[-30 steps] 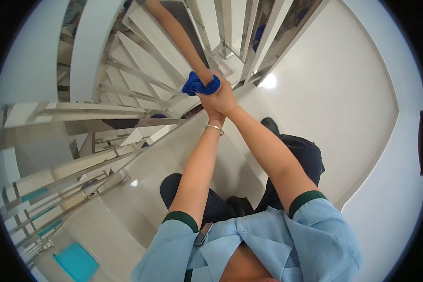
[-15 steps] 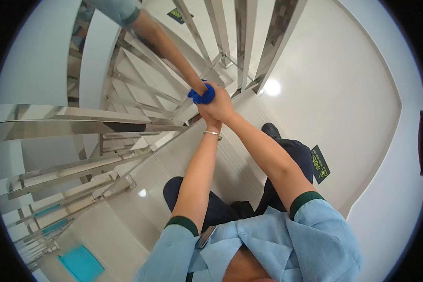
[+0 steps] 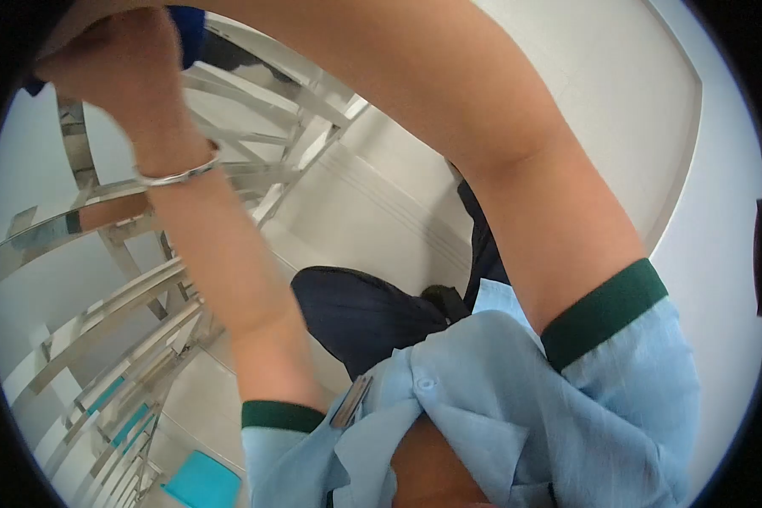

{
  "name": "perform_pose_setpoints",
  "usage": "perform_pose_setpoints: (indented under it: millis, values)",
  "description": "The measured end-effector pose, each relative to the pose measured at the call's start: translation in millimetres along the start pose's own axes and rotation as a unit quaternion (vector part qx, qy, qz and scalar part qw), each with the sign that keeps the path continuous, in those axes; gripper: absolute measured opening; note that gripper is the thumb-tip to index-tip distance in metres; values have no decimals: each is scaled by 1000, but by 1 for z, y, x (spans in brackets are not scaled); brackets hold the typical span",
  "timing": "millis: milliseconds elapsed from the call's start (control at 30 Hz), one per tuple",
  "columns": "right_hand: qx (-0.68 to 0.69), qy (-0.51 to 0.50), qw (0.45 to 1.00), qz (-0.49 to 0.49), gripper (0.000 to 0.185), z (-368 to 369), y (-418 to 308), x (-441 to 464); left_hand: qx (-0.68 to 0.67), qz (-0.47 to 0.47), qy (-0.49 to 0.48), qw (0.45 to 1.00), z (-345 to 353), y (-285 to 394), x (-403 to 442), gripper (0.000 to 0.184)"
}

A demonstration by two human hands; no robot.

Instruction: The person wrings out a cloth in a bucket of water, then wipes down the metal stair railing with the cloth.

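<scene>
At the upper left my left hand (image 3: 135, 76), wearing a silver bracelet above it on the wrist, is closed around a blue cloth (image 3: 190, 34). Only parts of the cloth show on either side of the hand. What the cloth lies against is mostly cut off and in shadow. My right forearm (image 3: 381, 51) crosses the top of the view and leaves at the upper edge. The right hand itself lies beyond the frame.
Polished metal railings (image 3: 102, 313) run down the left side, with stair structure below. Pale floor tiles (image 3: 339, 212) lie under my dark-trousered legs (image 3: 364, 305). A turquoise panel (image 3: 201, 481) is at the lower left. A white wall (image 3: 720, 279) curves along the right.
Both arms have swung from the middle towards the upper left and appear much closer to the camera. The blue cloth has moved up and left with my left hand.
</scene>
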State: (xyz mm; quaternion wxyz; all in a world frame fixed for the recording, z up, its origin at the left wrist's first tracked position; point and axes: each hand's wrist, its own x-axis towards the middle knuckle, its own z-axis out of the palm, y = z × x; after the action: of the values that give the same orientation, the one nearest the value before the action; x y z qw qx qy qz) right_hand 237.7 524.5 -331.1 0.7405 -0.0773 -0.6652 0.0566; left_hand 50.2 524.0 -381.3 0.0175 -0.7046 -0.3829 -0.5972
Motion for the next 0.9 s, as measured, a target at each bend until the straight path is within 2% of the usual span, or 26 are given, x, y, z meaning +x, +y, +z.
perform_pose_setpoints:
  millis: [33, 67, 100, 167, 200, 300, 433, 500, 533, 600, 633, 700, 733, 767, 800, 833, 867, 900]
  values:
    - [66, -41, 994, 79, 21, -1, 5, -10, -1, -7, 0, 1000, -2, -6, -5, 48]
    - [130, -83, 977, 148, 21, 0, 12, -21, 10, -6, 6, 1000, 27, 4, -8, 48]
    - [252, -139, 949, 131, 26, -18, 24, -37, 21, -7, 11, 1000, 69, 61, -18, 48]
    - [172, -222, 934, 223, 43, 9, 60, -115, 51, -11, 14, 999, 119, 109, -26, 48]
    - [156, -213, 920, 290, 38, -16, 54, -142, 67, -13, 14, 998, 133, 117, -27, 48]
    - [151, -298, 826, 455, 45, -41, 60, -218, 119, -31, 29, 992, 151, 120, -26, 49]
    - [130, -312, 812, 476, 44, -45, 55, -246, 173, -25, 38, 984, 147, 107, -34, 49]
    - [131, -311, 761, 555, 36, -44, 57, -259, 212, -1, 38, 977, 149, 96, -43, 49]
    - [112, -295, 794, 520, 36, -46, 55, -262, 229, 17, 43, 972, 149, 93, -48, 50]
    - [91, -317, 804, 495, 38, -39, 57, -266, 261, 42, 56, 963, 141, 88, -57, 50]
    - [94, -312, 812, 485, 38, -30, 54, -249, 277, 55, 59, 958, 136, 84, -61, 50]
    - [115, -318, 854, 395, 50, -15, 51, -204, 305, 72, 68, 947, 128, 73, -66, 50]
    - [101, -299, 868, 383, 50, -8, 41, -164, 319, 68, 63, 943, 109, 61, -68, 50]
    - [98, -306, 887, 331, 49, 1, 36, -125, 332, 63, 57, 939, 96, 45, -67, 50]
    - [115, -272, 905, 307, 42, 13, 29, -86, 343, 61, 58, 935, 66, 30, -69, 50]
    - [174, -188, 925, 282, 34, 35, 18, -35, 355, 55, 59, 932, 17, -19, -63, 51]
    - [231, -94, 930, 270, 28, 45, 13, -11, 367, 42, 42, 928, 21, -6, -72, 51]
    - [232, -96, 929, 270, 28, 43, 12, -11, 369, 40, 44, 928, 26, 5, -65, 51]
